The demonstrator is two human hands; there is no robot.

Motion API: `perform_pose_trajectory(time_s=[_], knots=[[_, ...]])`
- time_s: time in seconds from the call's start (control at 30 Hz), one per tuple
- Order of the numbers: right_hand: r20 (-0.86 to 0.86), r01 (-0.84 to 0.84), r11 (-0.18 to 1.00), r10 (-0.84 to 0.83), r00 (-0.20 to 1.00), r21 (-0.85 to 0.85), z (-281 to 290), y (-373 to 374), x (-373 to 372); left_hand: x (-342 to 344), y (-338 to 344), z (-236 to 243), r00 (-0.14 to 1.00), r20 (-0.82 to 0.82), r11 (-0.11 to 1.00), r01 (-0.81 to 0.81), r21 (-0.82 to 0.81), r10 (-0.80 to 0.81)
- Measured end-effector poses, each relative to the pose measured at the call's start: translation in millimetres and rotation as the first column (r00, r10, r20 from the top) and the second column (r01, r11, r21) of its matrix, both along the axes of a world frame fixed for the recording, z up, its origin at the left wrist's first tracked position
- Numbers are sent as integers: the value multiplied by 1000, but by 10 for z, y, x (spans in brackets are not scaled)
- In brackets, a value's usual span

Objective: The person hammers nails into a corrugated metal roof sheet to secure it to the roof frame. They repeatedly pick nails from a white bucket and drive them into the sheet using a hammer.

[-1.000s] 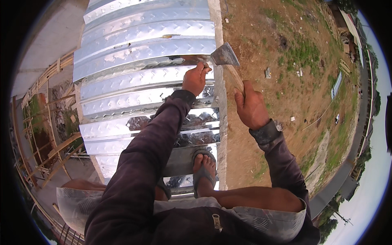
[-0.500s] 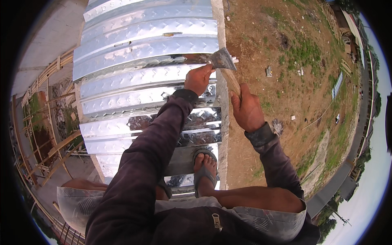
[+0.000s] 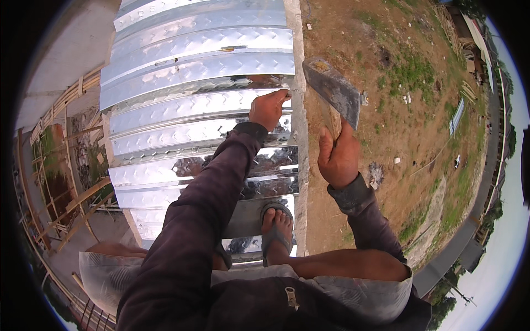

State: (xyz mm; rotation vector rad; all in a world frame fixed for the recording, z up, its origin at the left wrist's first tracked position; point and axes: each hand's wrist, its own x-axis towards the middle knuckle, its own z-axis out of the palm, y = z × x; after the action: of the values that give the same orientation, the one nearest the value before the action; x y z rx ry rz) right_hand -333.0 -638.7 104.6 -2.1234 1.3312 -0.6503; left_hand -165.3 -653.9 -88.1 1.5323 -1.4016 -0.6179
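Ribbed shiny metal decking sheets (image 3: 182, 118) lie across the top of a narrow concrete wall edge (image 3: 302, 154). At their right end, my left hand (image 3: 267, 111) rests with thumb and forefinger pinched together beside the concrete. Whatever sits in that pinch is too small or hidden to make out. My right hand (image 3: 339, 160) grips the wooden handle of a hatchet (image 3: 338, 95) with a wide dark metal head. The hatchet is raised out to the right of the wall edge, apart from my left hand.
My sandalled right foot (image 3: 277, 231) stands on the decking close to the edge. Beyond the concrete, the brown earth and grass (image 3: 408, 71) appear lower down. To the left, wooden poles and boards (image 3: 74, 193) stand below the decking's side.
The hatchet has swung up and to the right, away from my left hand, its head now turned and looking larger. My left hand has stayed in place.
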Motion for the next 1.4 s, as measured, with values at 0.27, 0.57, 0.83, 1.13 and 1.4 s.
perform_pose_trajectory(time_s=[0.27, 0.57, 0.83, 1.13, 1.4], knots=[[-206, -38, 981, 78, 975, 193, -128, 25, -88, 56, 30, -8, 1000, -14, 998, -5, -57, 4], [79, 154, 905, -201, 976, 396, -269, 387, -158, 106, -34, 87, 990, -129, 995, -40, 88, 51], [10, 160, 813, -200, 980, 560, -831, 707, -191, 1755, 561, 1610, 482, 324, 551, 467, 692, -814], [-265, 50, 933, 50, 963, 356, -677, 126, 449, 4112, 3518, 2773, 837, 538, 811, -382, 443, 100], [-589, -219, 942, 330, 738, 254, -1604, -497, 66, 2364, 6809, 2882, 483, 772, 196, -875, 442, 413]])
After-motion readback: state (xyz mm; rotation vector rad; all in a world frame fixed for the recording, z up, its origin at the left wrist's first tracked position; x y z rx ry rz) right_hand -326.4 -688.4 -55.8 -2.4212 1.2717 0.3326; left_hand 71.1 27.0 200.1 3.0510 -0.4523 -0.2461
